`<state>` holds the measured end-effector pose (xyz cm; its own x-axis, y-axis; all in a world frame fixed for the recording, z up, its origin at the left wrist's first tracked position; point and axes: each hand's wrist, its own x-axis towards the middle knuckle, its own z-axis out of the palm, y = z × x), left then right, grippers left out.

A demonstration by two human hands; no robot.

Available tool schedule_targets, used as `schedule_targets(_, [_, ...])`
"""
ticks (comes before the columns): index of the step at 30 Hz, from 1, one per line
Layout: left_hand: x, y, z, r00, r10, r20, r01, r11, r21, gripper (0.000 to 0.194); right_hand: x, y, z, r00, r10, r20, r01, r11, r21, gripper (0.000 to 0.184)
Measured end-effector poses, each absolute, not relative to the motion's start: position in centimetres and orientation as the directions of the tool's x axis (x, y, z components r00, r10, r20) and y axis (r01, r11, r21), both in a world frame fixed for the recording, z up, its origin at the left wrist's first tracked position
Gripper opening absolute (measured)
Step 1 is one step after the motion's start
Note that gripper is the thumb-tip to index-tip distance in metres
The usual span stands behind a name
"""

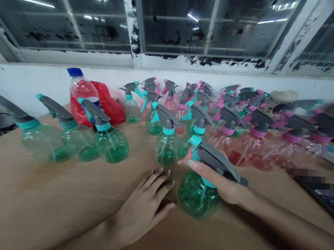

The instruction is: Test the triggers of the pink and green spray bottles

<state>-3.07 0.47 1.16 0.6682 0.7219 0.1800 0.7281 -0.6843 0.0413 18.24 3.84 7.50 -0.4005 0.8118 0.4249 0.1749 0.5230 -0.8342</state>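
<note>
My right hand point(222, 182) is closed around the neck and trigger of a green spray bottle point(195, 197), which has a grey and turquoise spray head. Some see-through green body shows below the fingers, slightly tilted. To its left, my left hand point(149, 200) lies palm down on the wooden table point(75, 206), fingers stretched out and holding nothing. Just beyond the left fingertips stands another green spray bottle point(166, 149) with a little green liquid in it. Whether the held bottle touches the table I cannot tell.
Three green spray bottles point(114, 146) stand at the left. Pink spray bottles point(246, 144) and more green ones crowd the back and right. A large blue-capped bottle point(81, 84) stands by a red plastic bag point(109, 103). A dark flat object point(317, 190) lies at the right edge.
</note>
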Motion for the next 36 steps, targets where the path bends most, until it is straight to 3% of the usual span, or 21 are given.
schedule_targets(9, [-3.05,0.54,1.06,0.663,0.726,0.184,0.733,-0.679,0.040,0.043,18.08,4.09,6.89,-0.419,0.822,0.386,0.076,0.456,-0.887,0.025])
schedule_targets(36, [-3.04,0.48,1.26,0.677,0.714,0.180,0.721,-0.692,0.031,0.042,18.07,3.80,7.29,-0.414,0.844,0.341,0.108,0.417,-0.902,0.029])
